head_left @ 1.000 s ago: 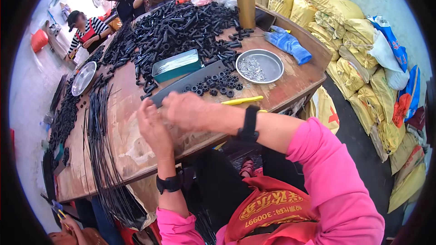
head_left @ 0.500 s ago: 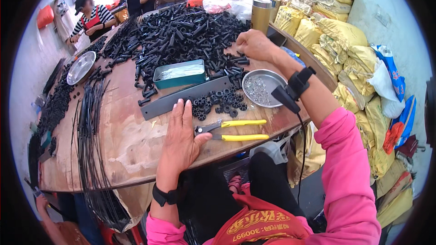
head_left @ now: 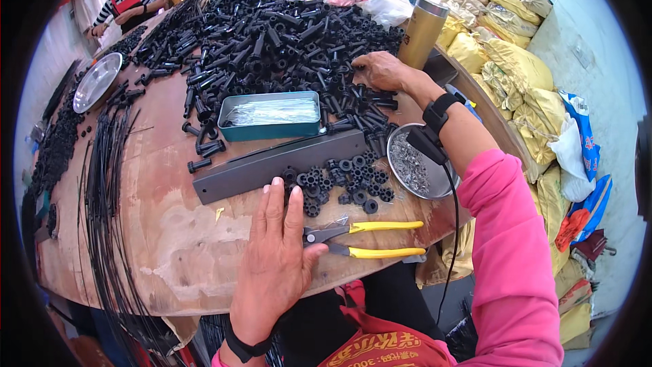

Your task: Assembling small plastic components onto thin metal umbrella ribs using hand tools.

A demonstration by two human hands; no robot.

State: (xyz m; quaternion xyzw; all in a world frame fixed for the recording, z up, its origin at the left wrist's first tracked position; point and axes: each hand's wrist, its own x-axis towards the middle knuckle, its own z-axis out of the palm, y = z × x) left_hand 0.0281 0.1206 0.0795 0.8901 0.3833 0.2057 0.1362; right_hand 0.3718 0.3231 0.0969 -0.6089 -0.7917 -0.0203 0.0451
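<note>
My left hand [head_left: 274, 251] lies flat with its fingers stretched out, beside the metal jaws of yellow-handled pliers [head_left: 387, 225]. Its fingertips come close to a long dark grey bar [head_left: 272, 166] and to a small heap of black ringed plastic caps [head_left: 350, 180]. My right hand [head_left: 384, 71] reaches to the right side of a big heap of black plastic tubes [head_left: 272, 34]. Those fingers are curled down against the tubes, and whatever is between them is hidden. Black bands circle both wrists.
Behind the bar stands a green tin [head_left: 272, 129] of thin pale sticks. A round metal dish [head_left: 448, 190] holds small clear pieces. A gold flask [head_left: 422, 30] stands beyond my right hand. Black strips [head_left: 109, 197] hang over the table's left edge. Co-workers are across; yellow sacks [head_left: 523, 61] line the right.
The view has moved closer to the table. My right hand stays at the heap's right side, its fingers now lower among the tubes. The left hand still lies flat beside the pliers.
</note>
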